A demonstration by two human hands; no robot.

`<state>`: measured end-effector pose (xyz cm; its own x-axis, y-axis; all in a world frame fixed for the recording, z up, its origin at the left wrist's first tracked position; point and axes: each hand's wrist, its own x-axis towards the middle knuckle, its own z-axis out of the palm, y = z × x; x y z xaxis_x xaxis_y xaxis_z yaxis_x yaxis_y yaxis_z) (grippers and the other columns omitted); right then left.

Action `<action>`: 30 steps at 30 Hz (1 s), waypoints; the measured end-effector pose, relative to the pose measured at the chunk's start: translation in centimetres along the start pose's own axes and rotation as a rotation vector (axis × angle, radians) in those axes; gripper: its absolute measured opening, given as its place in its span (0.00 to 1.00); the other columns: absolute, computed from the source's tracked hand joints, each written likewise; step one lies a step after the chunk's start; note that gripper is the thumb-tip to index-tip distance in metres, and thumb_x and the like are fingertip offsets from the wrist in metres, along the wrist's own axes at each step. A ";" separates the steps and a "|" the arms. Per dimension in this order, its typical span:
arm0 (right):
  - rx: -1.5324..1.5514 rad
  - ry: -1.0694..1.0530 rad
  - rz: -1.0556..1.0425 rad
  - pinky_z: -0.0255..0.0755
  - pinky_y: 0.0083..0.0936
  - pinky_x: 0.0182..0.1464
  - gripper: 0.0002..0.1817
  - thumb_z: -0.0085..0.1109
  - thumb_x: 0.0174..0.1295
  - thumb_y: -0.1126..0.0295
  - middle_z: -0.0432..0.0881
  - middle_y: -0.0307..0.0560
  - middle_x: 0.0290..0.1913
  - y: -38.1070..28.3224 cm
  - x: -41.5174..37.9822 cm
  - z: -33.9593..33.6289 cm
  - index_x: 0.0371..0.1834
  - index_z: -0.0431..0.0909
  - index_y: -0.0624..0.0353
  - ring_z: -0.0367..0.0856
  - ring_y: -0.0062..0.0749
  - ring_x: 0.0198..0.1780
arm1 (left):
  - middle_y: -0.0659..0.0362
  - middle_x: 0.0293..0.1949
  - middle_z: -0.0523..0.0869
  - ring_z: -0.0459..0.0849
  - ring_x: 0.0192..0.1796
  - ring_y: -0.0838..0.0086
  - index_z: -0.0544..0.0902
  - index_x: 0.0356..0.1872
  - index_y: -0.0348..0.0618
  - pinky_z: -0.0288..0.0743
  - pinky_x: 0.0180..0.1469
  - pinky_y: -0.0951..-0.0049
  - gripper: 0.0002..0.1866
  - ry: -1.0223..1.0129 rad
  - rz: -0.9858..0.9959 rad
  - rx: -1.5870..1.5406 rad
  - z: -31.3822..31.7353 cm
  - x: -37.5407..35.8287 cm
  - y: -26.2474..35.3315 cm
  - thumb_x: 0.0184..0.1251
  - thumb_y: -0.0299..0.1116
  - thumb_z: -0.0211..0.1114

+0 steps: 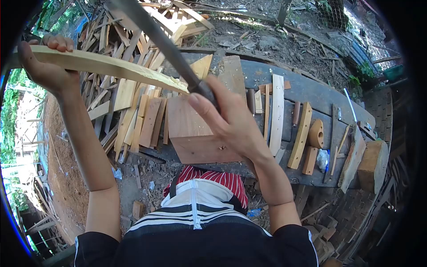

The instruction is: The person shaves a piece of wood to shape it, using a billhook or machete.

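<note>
A left hand (44, 66) grips one end of a curved wooden strip (111, 66) running toward four o'clock; the right hand (222, 120), closed on a blade's handle (204, 91), meets its far tip, apparently above a wooden block (195, 133).

- Workbench (311, 91): dark, weathered plank top.
- Wooden block (195, 133): squared, on the near edge.
- Curved pale slat (277, 111): lying beside the block.
- Short wood pieces (301, 135): laid side by side.
- Thick log section (372, 165): at the bench's far right end.
</note>
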<state>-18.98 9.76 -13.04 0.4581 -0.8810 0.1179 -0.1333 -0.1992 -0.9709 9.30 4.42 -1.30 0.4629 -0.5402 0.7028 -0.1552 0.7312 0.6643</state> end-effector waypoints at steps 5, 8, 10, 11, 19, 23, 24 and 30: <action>-0.149 0.203 -0.143 0.66 0.36 0.26 0.15 0.50 0.71 0.59 0.74 0.49 0.19 2.1 -0.1 1.6 0.42 0.68 0.62 0.76 0.42 0.20 | 0.61 0.23 0.65 0.66 0.24 0.76 0.69 0.38 0.49 0.65 0.27 0.73 0.19 -0.016 0.011 0.019 0.8 0.0 -0.2 0.68 0.55 0.59; -0.431 -0.016 0.276 0.75 0.53 0.37 0.21 0.49 0.70 0.54 0.82 0.67 0.30 13.4 -2.1 4.7 0.48 0.69 0.63 0.83 0.64 0.35 | 0.62 0.23 0.65 0.65 0.24 0.76 0.68 0.38 0.49 0.64 0.27 0.74 0.20 -0.005 0.007 0.034 0.3 -1.1 0.2 0.68 0.56 0.58; -0.446 -0.019 0.302 0.75 0.54 0.40 0.22 0.47 0.70 0.52 0.82 0.67 0.31 12.4 -1.6 4.3 0.49 0.70 0.64 0.83 0.65 0.38 | 0.63 0.23 0.64 0.65 0.22 0.78 0.67 0.37 0.50 0.64 0.27 0.75 0.21 0.049 0.024 0.001 0.7 -2.0 0.5 0.69 0.57 0.57; -0.450 -0.047 0.361 0.75 0.54 0.43 0.24 0.46 0.70 0.51 0.82 0.67 0.32 12.0 -2.2 4.5 0.50 0.70 0.64 0.82 0.65 0.40 | 0.63 0.23 0.64 0.65 0.22 0.78 0.67 0.37 0.50 0.64 0.27 0.75 0.21 0.041 0.017 0.001 0.5 -2.0 0.5 0.69 0.57 0.57; -0.251 -0.108 0.335 0.72 0.43 0.32 0.24 0.47 0.71 0.49 0.78 0.62 0.26 12.0 -2.2 4.8 0.46 0.68 0.65 0.80 0.52 0.28 | 0.61 0.21 0.69 0.67 0.22 0.78 0.65 0.34 0.49 0.62 0.26 0.77 0.21 0.088 0.043 0.047 0.6 -1.1 1.4 0.68 0.55 0.58; 0.411 -0.290 0.656 0.66 0.27 0.15 0.24 0.46 0.72 0.47 0.71 0.44 0.21 12.6 -1.6 4.4 0.45 0.68 0.62 0.72 0.27 0.14 | 0.62 0.22 0.67 0.68 0.23 0.78 0.66 0.36 0.47 0.64 0.26 0.77 0.22 -0.038 0.073 0.059 0.8 -0.3 0.4 0.67 0.55 0.61; 0.424 -0.262 0.645 0.58 0.18 0.10 0.24 0.45 0.72 0.47 0.67 0.36 0.21 12.1 -1.7 4.2 0.45 0.68 0.60 0.64 0.17 0.11 | 0.62 0.23 0.67 0.68 0.23 0.78 0.66 0.36 0.47 0.64 0.26 0.77 0.22 -0.040 0.067 0.039 1.0 -0.2 0.3 0.66 0.54 0.62; 0.127 -0.156 0.282 0.61 0.21 0.15 0.20 0.48 0.73 0.51 0.66 0.34 0.19 4.1 0.3 1.7 0.42 0.69 0.61 0.68 0.18 0.15 | 0.62 0.23 0.67 0.69 0.24 0.76 0.66 0.36 0.47 0.66 0.26 0.75 0.21 -0.043 0.029 0.068 1.5 -0.1 0.2 0.65 0.52 0.63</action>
<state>-17.92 9.42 -17.36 0.5488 -0.8157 -0.1829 -0.1681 0.1066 -0.9800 7.93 3.98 -0.85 0.4193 -0.5377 0.7315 -0.2280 0.7175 0.6582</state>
